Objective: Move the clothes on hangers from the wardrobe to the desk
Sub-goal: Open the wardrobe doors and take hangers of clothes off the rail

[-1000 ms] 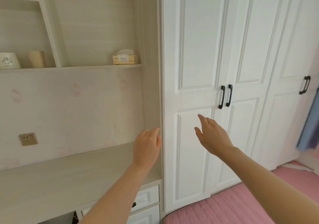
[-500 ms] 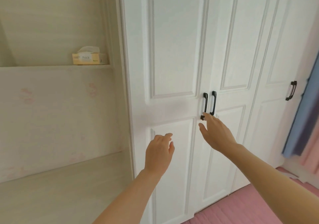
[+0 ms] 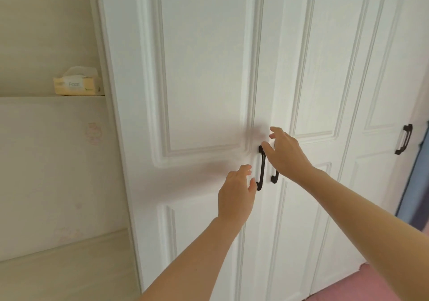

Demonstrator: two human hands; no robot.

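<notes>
White wardrobe [image 3: 209, 68] doors stand closed, their contents hidden. The left hand [image 3: 236, 191], fingers relaxed and empty, hovers just beside the left black handle [image 3: 262, 168]. The right hand [image 3: 285, 154], fingers spread, covers the right handle's [image 3: 275, 178] top. A pale counter [image 3: 65, 268] lies near left.

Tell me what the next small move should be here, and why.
The wardrobe doors are shut, so nothing inside can be reached. The left hand is open beside the lower end of the left handle. The right hand is open in front of the right handle. Neither curls round one. So probably: close both hands on the handles and pull.
</notes>
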